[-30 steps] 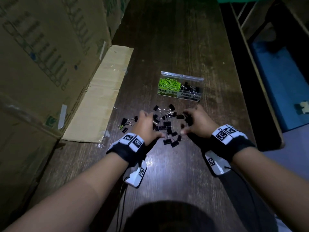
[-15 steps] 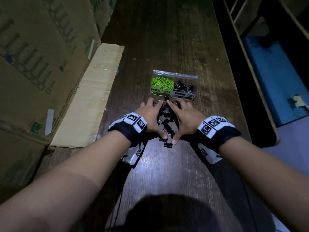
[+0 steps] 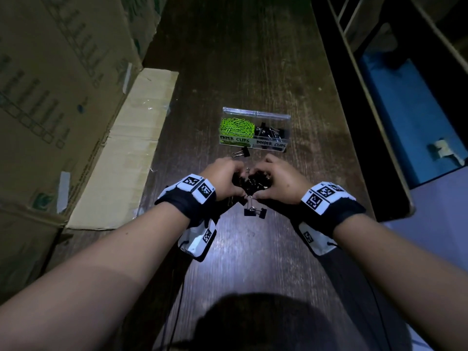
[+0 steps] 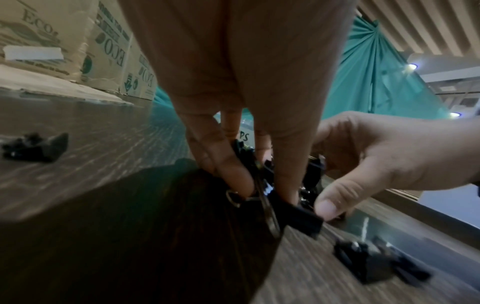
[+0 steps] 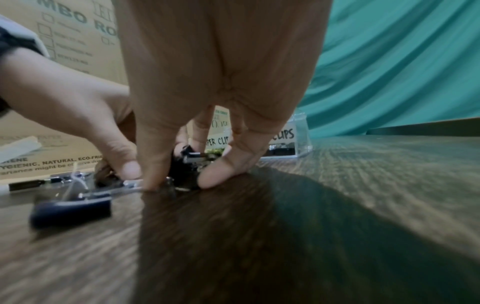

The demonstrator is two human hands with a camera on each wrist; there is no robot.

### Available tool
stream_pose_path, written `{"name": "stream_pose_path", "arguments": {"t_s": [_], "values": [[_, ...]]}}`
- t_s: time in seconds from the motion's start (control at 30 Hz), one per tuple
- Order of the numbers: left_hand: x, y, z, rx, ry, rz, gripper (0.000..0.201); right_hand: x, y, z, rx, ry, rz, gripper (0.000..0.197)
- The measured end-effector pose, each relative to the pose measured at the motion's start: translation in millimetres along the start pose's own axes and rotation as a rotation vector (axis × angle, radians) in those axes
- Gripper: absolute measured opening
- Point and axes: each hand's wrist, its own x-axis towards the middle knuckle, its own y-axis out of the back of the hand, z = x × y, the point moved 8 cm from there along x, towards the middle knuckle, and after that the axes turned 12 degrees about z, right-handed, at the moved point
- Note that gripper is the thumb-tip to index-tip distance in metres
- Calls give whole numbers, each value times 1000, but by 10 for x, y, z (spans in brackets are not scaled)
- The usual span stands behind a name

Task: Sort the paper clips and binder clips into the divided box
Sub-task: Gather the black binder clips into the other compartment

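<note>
A clear divided box (image 3: 256, 113) stands on the dark wooden table, labelled PAPER CLIPS and BINDER CLIPS. Green paper clips (image 3: 236, 126) fill its left compartment; black binder clips (image 3: 270, 132) lie in its right one. Just in front of the box, my left hand (image 3: 226, 179) and right hand (image 3: 279, 179) cup a heap of black binder clips (image 3: 250, 183) between them. In the left wrist view the left hand (image 4: 249, 181) curls its fingers round the clips. In the right wrist view the right hand (image 5: 182, 176) has its fingertips on the table around the heap.
One stray binder clip (image 3: 242, 153) lies against the box front and another stray binder clip (image 3: 255, 212) lies between my wrists. Large cardboard boxes (image 3: 58, 102) and a flat cardboard sheet (image 3: 126, 153) line the left side. The table edge (image 3: 372, 138) runs along the right.
The hands swept the scattered binder clips together from both sides into one heap, and their fingers have now curled in round it. A couple of clips stayed outside the heap.
</note>
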Motion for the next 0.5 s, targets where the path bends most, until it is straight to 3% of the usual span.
{"name": "stream_pose_path", "arguments": {"t_s": [0.17, 0.3, 0.5], "values": [[61, 19, 24, -66, 31, 34, 7, -32, 70, 24, 11, -15, 100, 27], [127, 121, 46, -111, 37, 76, 7, -37, 201, 111, 142, -105, 173, 13], [258, 446, 166, -192, 2, 115, 9, 27, 677, 228, 356, -208, 300, 13]]}}
